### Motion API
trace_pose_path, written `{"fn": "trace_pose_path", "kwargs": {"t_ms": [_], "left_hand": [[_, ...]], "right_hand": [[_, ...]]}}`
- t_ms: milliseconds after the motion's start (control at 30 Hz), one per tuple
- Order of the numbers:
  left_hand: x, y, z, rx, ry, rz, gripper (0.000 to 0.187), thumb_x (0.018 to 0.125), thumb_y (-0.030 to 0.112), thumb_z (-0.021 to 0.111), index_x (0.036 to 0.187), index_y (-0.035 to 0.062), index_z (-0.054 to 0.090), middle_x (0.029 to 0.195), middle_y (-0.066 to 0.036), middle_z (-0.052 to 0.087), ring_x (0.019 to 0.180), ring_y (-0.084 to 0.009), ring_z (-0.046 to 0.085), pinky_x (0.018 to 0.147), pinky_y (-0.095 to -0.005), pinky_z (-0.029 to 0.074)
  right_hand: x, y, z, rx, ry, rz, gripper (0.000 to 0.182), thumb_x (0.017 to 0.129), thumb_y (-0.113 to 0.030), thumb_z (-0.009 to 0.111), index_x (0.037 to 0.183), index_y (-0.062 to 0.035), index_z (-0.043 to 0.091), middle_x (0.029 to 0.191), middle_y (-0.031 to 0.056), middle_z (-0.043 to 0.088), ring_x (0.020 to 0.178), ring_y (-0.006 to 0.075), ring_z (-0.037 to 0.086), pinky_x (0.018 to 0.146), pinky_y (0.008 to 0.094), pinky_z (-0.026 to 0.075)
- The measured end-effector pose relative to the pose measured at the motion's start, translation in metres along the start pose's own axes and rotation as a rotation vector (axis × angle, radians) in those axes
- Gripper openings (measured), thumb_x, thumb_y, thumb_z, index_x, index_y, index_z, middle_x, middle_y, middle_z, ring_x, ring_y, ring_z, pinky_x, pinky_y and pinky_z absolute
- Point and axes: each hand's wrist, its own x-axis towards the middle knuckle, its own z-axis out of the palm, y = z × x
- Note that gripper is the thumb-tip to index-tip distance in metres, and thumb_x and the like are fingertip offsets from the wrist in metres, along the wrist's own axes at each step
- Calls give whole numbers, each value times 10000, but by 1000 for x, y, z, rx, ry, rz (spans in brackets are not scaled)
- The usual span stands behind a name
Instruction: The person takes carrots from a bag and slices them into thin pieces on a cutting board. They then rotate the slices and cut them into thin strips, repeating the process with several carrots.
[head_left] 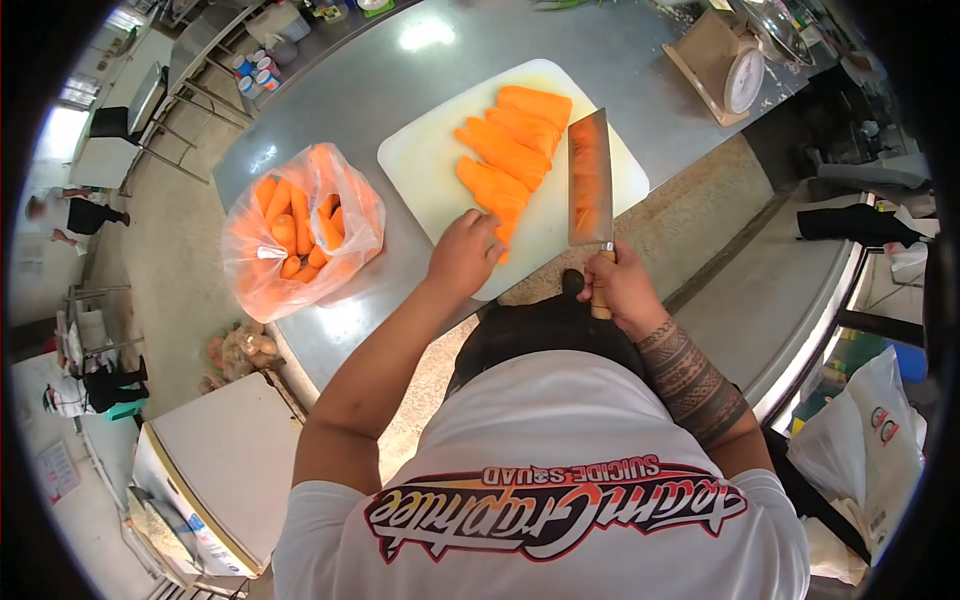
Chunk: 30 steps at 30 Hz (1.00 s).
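Observation:
My right hand (622,287) is closed round the wooden handle of a cleaver (590,180), whose broad blade points away from me over the right part of a white cutting board (425,150). Peeled orange carrot pieces (500,150) lie in a slanting row on the board. At the near end of the row my left hand (468,252) rests with bent fingers on or beside the lowest piece; its fingertips are partly hidden. To the left, a clear plastic bag (350,260) holds several whole carrots (285,232).
The board lies on a metal table (400,80). A weighing scale (722,75) stands at the far right, and several small cans (262,75) at the upper left. A white chest (215,460) is at the lower left. Two people are far off to the left.

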Motion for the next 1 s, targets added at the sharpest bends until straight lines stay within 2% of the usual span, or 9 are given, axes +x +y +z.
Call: {"fn": "trace_pose_path", "kwargs": {"t_ms": [167, 367, 467, 567, 667, 767, 867, 1000], "left_hand": [[15, -3, 25, -38, 150, -13, 358, 915, 200, 816, 1193, 31, 665, 1101, -154, 642, 941, -345, 698, 830, -434, 570], [16, 2, 20, -13, 164, -84, 310, 918, 207, 817, 1131, 25, 685, 1111, -149, 645, 925, -343, 696, 824, -434, 571], [0, 2, 6, -18, 41, 12, 280, 921, 203, 805, 1116, 25, 712, 1085, -139, 655, 944, -349, 692, 846, -442, 565], [-13, 1, 4, 30, -48, 196, 258, 935, 190, 776, 1134, 32, 735, 1064, -141, 667, 957, -355, 686, 860, -447, 556], [-8, -4, 11, 29, -59, 89, 256, 931, 179, 773, 1133, 26, 734, 1045, -156, 682, 958, -359, 686, 879, -450, 552], [4, -3, 13, -15, 22, -23, 237, 908, 147, 796, 1085, 13, 713, 1035, -165, 693, 933, -358, 691, 858, -449, 558], [19, 0, 3, -32, -61, -114, 225, 885, 108, 813, 1045, 4, 693, 1010, -158, 702, 896, -333, 701, 822, -427, 571], [29, 3, -2, -105, 0, -141, 199, 882, 91, 805, 1021, 11, 688, 991, -143, 696, 886, -315, 702, 797, -410, 572]], "right_hand": [[3, 10, -6, -68, 8, -23, 168, 1005, -85, 652, 1134, -5, 579, 787, 53, 599, 590, 159, 602, 556, 331, 564], [3, 13, -9, -85, 3, -14, 165, 1007, -71, 638, 1146, -9, 573, 783, 49, 596, 591, 156, 606, 545, 323, 558], [6, 13, -17, -118, 2, -17, 168, 1005, -68, 640, 1144, -7, 569, 779, 49, 596, 584, 156, 606, 537, 320, 552], [4, 11, -20, -129, 4, -18, 168, 1001, -69, 642, 1137, -8, 566, 777, 52, 597, 575, 161, 605, 532, 320, 548], [7, 14, -23, -128, -6, -24, 171, 992, -66, 638, 1135, -7, 564, 777, 57, 602, 572, 168, 606, 533, 324, 548], [6, 14, -23, -104, -13, -11, 182, 982, -59, 631, 1143, -5, 565, 777, 62, 604, 573, 172, 607, 535, 329, 551], [6, 14, -25, -83, -28, -4, 192, 978, -56, 629, 1152, -3, 566, 776, 65, 604, 574, 174, 608, 536, 335, 554], [4, 8, -26, -60, -25, 10, 194, 986, -69, 641, 1151, -2, 565, 770, 66, 601, 568, 175, 607, 533, 339, 555]]}}
